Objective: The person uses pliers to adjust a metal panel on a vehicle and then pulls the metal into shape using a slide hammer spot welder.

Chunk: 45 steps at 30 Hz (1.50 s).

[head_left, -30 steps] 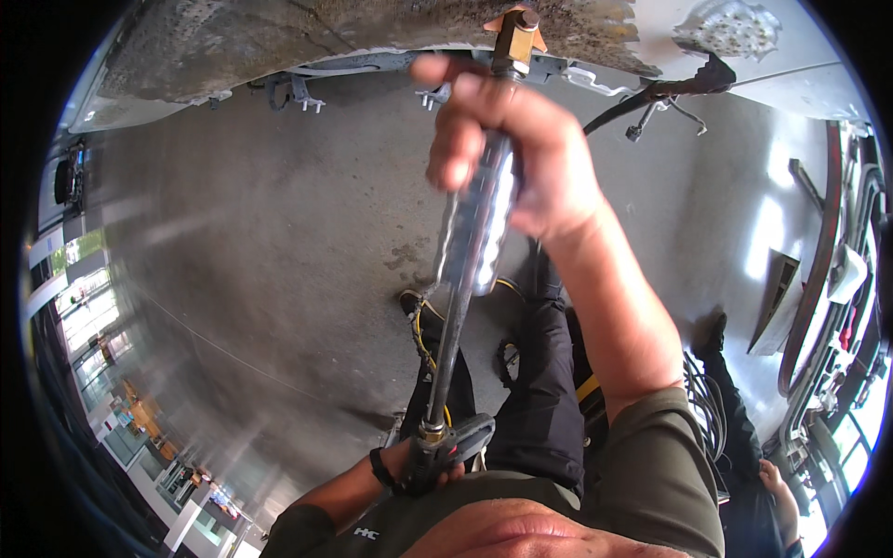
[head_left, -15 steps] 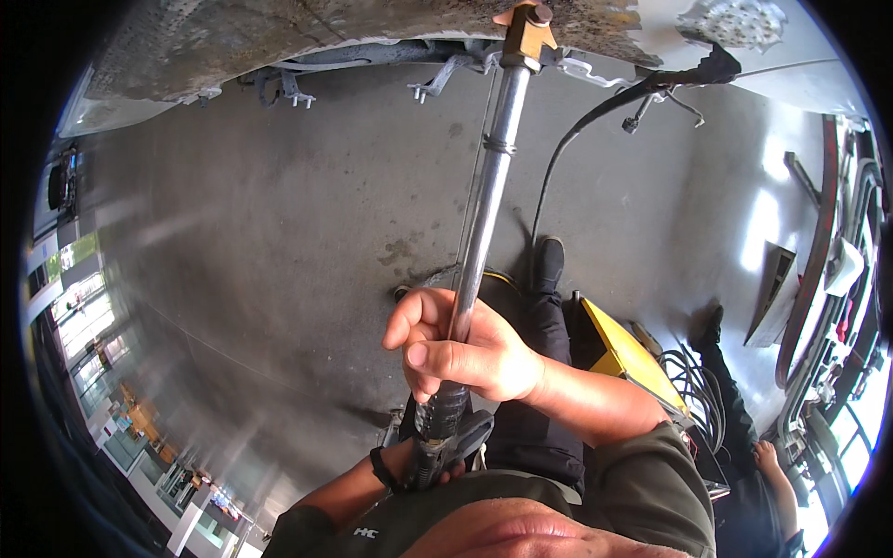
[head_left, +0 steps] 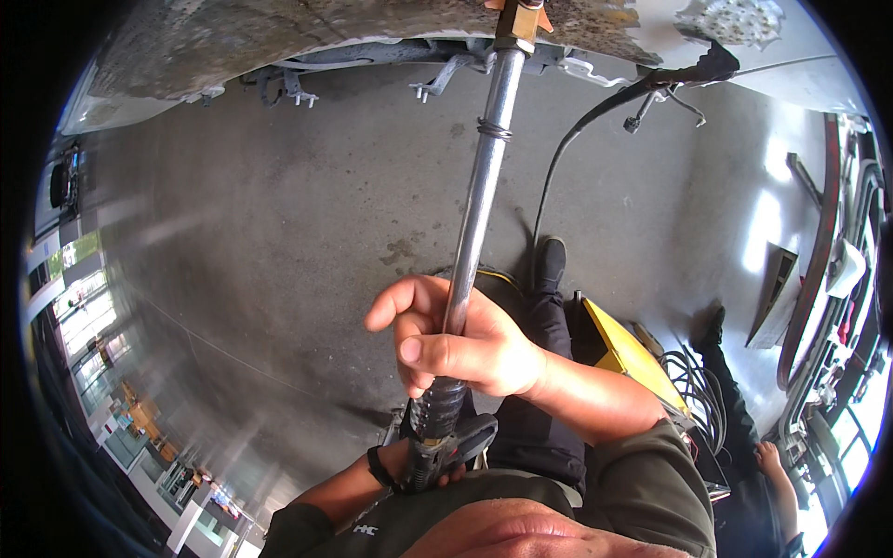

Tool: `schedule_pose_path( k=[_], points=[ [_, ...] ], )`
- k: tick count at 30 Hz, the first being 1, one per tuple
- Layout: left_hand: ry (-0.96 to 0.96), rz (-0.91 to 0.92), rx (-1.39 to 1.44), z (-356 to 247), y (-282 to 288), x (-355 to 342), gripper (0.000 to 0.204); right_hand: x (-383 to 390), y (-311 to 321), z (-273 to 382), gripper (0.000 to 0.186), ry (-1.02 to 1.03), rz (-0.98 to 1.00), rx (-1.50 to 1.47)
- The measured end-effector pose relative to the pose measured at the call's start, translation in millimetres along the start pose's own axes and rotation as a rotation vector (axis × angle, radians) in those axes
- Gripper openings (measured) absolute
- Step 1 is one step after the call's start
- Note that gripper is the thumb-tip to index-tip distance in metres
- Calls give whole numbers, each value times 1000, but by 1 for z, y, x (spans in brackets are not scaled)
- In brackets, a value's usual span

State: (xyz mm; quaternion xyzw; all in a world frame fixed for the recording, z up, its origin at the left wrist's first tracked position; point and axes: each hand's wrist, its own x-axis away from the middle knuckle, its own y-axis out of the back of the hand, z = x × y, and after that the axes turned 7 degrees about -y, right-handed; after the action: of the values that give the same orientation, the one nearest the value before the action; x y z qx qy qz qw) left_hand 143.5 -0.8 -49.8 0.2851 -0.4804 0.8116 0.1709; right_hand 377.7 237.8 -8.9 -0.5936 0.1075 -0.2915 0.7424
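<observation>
A slide hammer dent puller [head_left: 480,186] stretches from near my chest up to the car body panel [head_left: 372,28] at the top. It has a long bright metal rod, a brass head [head_left: 517,28] against the panel and a ribbed black sleeve [head_left: 435,409]. My right hand [head_left: 474,349] curls round the rod just above the sleeve, thumb across it and index finger loosely bent. Lower down, my left hand [head_left: 397,458] grips the black handle [head_left: 433,462]; most of its fingers are hidden behind it.
Bare metal and scraped patches mark the panel, and brackets hang beneath it. A black cable [head_left: 558,153] droops from its right side. Beside my right leg stands a yellow-lidded case [head_left: 628,349] with coiled cables [head_left: 702,395]. Another person's arm [head_left: 777,479] shows at lower right.
The puller's brass head has shifted up and slightly left along the panel. The rod and my right hand have moved a little left with it.
</observation>
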Motion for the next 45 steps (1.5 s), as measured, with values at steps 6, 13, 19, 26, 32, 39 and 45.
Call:
schedule_pose_path(
  k=[6,13,19,26,32,39,45],
  points=[
    [-31,-64,-98,9,7,8,49,-27,23,70,52,203,-3,127],
    [-13,-136,-21,16,-9,6,49,-5,1,20,49,-59,-25,81],
    [222,-113,301,21,-7,-4,39,24,0,-24,33,-12,-79,-36],
    [11,-108,-5,13,-3,-10,37,12,3,-3,31,-7,4,16],
    [-35,-141,-169,15,11,-12,41,17,17,-13,29,44,-32,-18],
    [36,-88,-15,-5,-10,-21,43,16,19,-3,29,22,-80,28],
    [28,-80,-39,-1,-8,-23,44,18,20,-4,28,26,-66,16]
  ],
)
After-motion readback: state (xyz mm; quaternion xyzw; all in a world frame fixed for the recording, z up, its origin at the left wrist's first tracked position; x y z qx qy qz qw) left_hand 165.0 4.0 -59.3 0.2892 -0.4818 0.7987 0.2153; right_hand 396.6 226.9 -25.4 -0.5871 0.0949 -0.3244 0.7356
